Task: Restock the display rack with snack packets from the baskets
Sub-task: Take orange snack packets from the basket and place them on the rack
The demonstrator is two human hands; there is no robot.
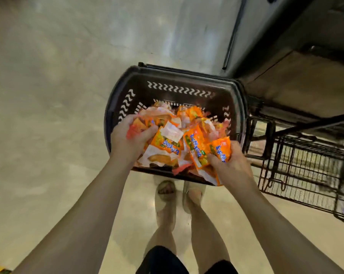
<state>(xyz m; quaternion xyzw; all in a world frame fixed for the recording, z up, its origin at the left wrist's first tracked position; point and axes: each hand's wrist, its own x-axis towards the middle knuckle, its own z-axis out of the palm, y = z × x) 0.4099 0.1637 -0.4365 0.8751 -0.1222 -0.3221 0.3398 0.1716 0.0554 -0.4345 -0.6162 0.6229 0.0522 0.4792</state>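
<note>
— Head view, straight down. Whereabouts of the snack packets [179,133]?

— Heaped loose in the dark plastic basket [187,89], low down, just ahead of the sandalled feet [165,192]. Mostly orange, with some white and red.

— Left hand [127,141]?

— Down in the heap at the near-left side. Fingers and thumb curled round a small bunch of packets.

— Right hand [233,165]?

— At the near-right rim, gripping an orange packet [221,148] between curled fingers and thumb. Possibly a second one underneath; hard to tell.

— And the display rack [297,171]?

— Black wire, just beside the basket on the right, blurred. No orange packets to be seen on the wires in view. Something bluish at the far right edge, not identifiable.

— Progress, then?

— Judged early, or midway at best. Basket well filled, both handfuls not yet lifted clear, nothing carried across. Left to do: raise both handfuls, place them on the rack, come back for more. Many trips, going by the size of the pile.
</note>
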